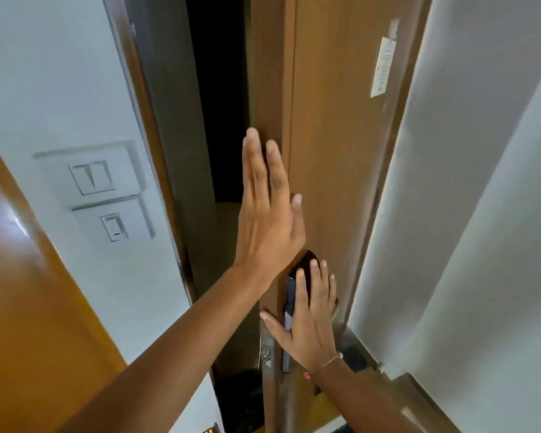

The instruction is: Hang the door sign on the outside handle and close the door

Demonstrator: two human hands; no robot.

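Note:
A brown wooden door [331, 126] stands partly open, its edge facing me and a dark gap to its left. My left hand [267, 210] lies flat with fingers straight along the door's edge, holding nothing. Lower down, my right hand [310, 320] is spread open over the dark lock unit and handle [306, 264] on the door's face, covering most of it. A metal latch plate [266, 348] shows on the door edge below. A white paper card [383, 67] is stuck high on the door face. I see no door sign in either hand.
The door frame [156, 157] runs down the left of the gap. Two white switch plates [94, 179] sit on the left wall. An orange-brown wooden panel [35, 307] fills the lower left. A white wall [469, 214] stands close on the right.

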